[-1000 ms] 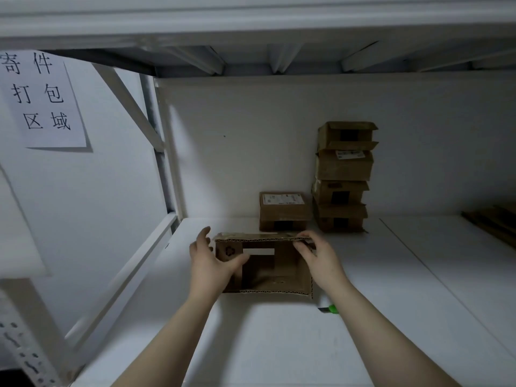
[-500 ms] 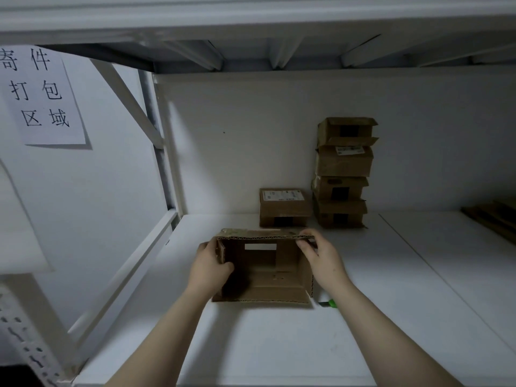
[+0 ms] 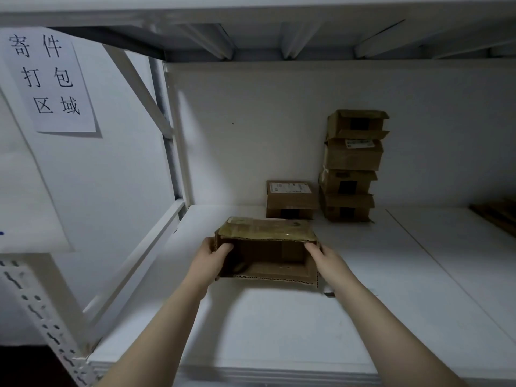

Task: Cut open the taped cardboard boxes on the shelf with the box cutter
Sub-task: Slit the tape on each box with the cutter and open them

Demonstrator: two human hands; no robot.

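Nearest us, on the white shelf (image 3: 279,331), the left hand (image 3: 212,261) grips the left wall of the cardboard box (image 3: 265,255), thumb inside and fingers outside. The right hand (image 3: 325,258) pinches its upper right corner likewise. The box appears to rest on its side, open mouth toward us and taped face uppermost, a hold we judge suited to turning or shifting it. A small dark object just beside the right forearm, mostly hidden, is probably the box cutter (image 3: 329,294), lying there so both hands are free. Behind stands a single box (image 3: 291,199), labelled; whether it is cut we cannot tell. To its right, a stack of four boxes (image 3: 351,166) stands at the back wall.
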